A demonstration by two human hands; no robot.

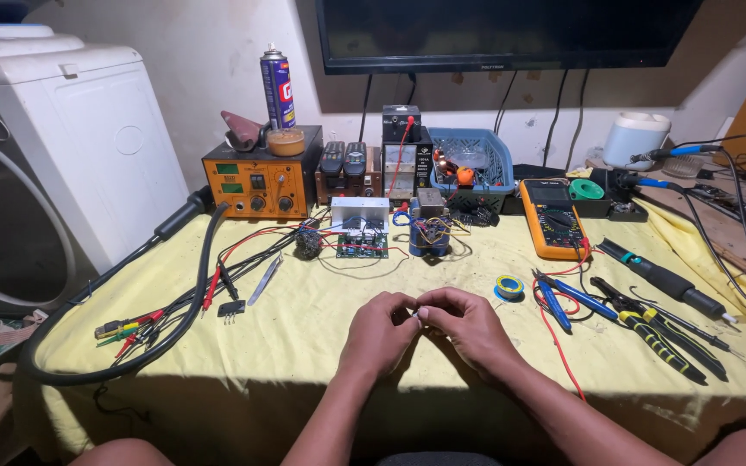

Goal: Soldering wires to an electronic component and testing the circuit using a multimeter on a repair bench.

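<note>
Both hands meet over the near middle of the yellow-clothed counter (304, 345): left hand (379, 332) and right hand (468, 326) pinch one tiny pale part (416, 315) between fingertips, steadied close for viewing; pliers (649, 332) lie within right reach.

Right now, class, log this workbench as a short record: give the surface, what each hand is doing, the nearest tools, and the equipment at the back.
Surface: table under a yellow cloth
Left hand: fingertips pinched together, meeting the right hand; what sits in the grip is too small to tell
Right hand: pinched at the same spot
Nearest item: solder spool, right of the hands
Tools, right: blue-handled pliers, soldering iron, yellow multimeter
Back row: orange rework station, circuit board, blue basket
</note>
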